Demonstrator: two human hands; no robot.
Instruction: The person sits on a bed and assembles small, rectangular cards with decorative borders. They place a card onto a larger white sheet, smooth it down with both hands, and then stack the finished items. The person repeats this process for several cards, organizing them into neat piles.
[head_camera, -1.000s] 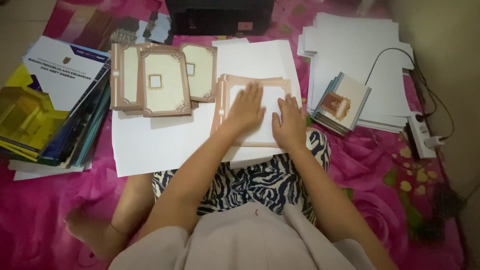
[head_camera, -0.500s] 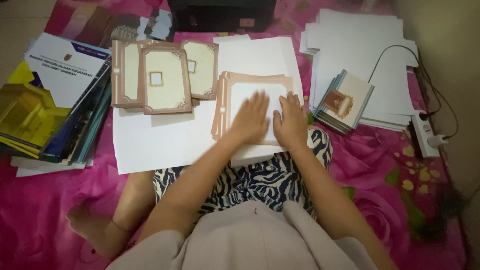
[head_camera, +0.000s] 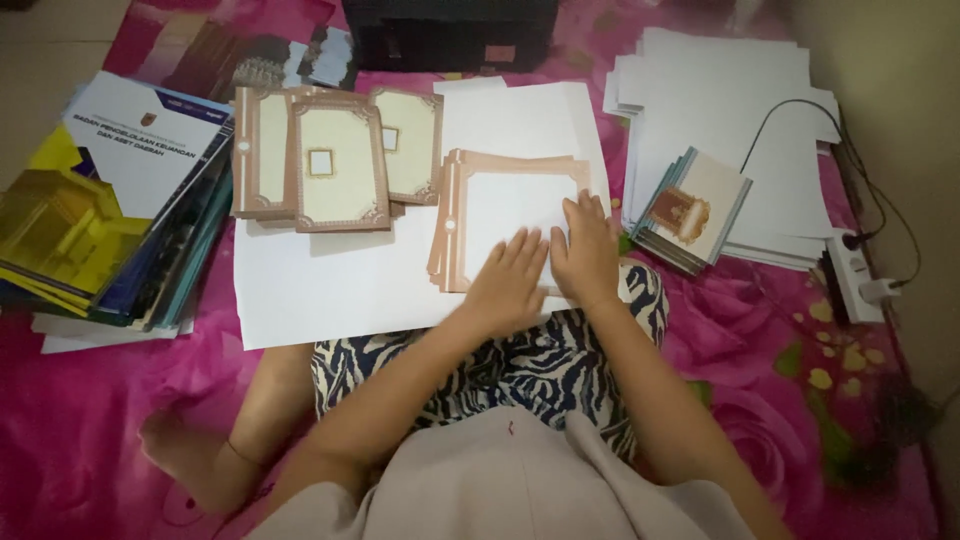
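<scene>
Over the last second both hands slid toward the person along the stack of bordered sheets (head_camera: 510, 215). The left hand (head_camera: 508, 283), earlier flat on the white centre of the top sheet, came to rest at the stack's near edge, fingers (head_camera: 525, 250) spread. The right hand (head_camera: 585, 255) also drew back and sat at the near right corner, just beside the left. More of the top sheet's white centre was uncovered. The stack itself showed no clear shift on the white paper beneath
</scene>
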